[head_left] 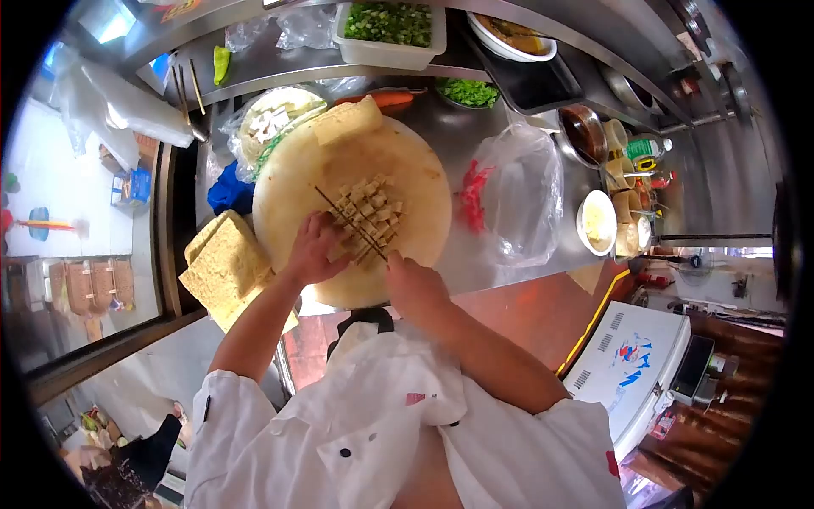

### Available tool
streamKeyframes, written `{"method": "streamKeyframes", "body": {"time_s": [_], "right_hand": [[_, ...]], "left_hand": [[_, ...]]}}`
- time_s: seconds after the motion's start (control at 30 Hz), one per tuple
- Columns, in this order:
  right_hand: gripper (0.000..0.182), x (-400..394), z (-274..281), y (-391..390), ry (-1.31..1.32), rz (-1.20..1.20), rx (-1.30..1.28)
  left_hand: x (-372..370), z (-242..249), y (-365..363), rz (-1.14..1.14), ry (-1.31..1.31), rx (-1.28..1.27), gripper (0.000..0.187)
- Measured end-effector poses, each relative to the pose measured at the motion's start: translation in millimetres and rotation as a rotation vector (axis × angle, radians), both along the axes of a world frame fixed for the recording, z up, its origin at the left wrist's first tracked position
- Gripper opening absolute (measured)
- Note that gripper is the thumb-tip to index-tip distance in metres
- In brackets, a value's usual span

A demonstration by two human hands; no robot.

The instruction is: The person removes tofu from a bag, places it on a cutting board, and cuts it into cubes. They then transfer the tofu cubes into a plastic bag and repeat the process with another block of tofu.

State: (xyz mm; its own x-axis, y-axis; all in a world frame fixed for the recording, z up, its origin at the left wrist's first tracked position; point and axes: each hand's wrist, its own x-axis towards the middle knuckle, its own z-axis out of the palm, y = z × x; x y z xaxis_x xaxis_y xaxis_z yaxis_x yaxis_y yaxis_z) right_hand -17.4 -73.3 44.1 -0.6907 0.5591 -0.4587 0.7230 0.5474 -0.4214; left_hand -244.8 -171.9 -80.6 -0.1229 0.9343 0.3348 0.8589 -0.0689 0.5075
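On a round cutting board [415, 174] lies a heap of small beige cubes [373, 204], which look like tofu. A knife [349, 222], seen edge-on as a thin dark line, crosses the cubes diagonally. My right hand [414, 284] is closed round its near end at the board's front edge. My left hand [320, 248] rests on the board beside the blade, fingers bent against the near-left side of the cubes. A larger beige slab [349, 121] sits at the board's back edge. More slabs [225, 267] are stacked at the board's left.
Behind the board are a bag of white pieces [275, 119], carrots [392, 99] and a bowl of chopped greens [468, 92]. A clear plastic bag [521, 199] and a white bowl [596, 222] are to the right. A shelf [297, 69] runs above; another person [140, 462] is at lower left.
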Motion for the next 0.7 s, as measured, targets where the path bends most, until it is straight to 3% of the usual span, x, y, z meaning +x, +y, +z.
{"method": "streamKeyframes", "body": {"time_s": [0.17,0.27,0.37,0.47,0.6,0.7], "right_hand": [[0.021,-4.2,-10.6,-11.7,-0.03,0.0,-0.007],[0.031,-1.8,-32.1,-14.5,0.015,0.035,0.024],[0.029,-7.6,-61.7,-11.9,-0.067,0.006,-0.016],[0.021,-13.0,-88.4,-6.5,0.026,-0.044,0.082],[0.022,-0.2,-78.8,-2.5,0.169,-0.092,0.058],[0.023,5.5,-54.8,-7.0,0.223,-0.108,0.052]], "left_hand": [[-2.0,-7.6,6.7,-0.034,-0.086,-0.002,0.041],[2.1,-11.1,7.9,-0.058,-0.073,0.003,0.04],[1.6,-24.1,5.5,-0.019,-0.061,-0.047,0.04],[1.7,-24.1,4.9,-0.013,-0.095,-0.108,0.04],[3.0,-14.5,-0.5,0.002,-0.131,-0.071,0.039],[2.0,-6.6,-11.7,-0.023,0.019,0.001,0.04]]}}
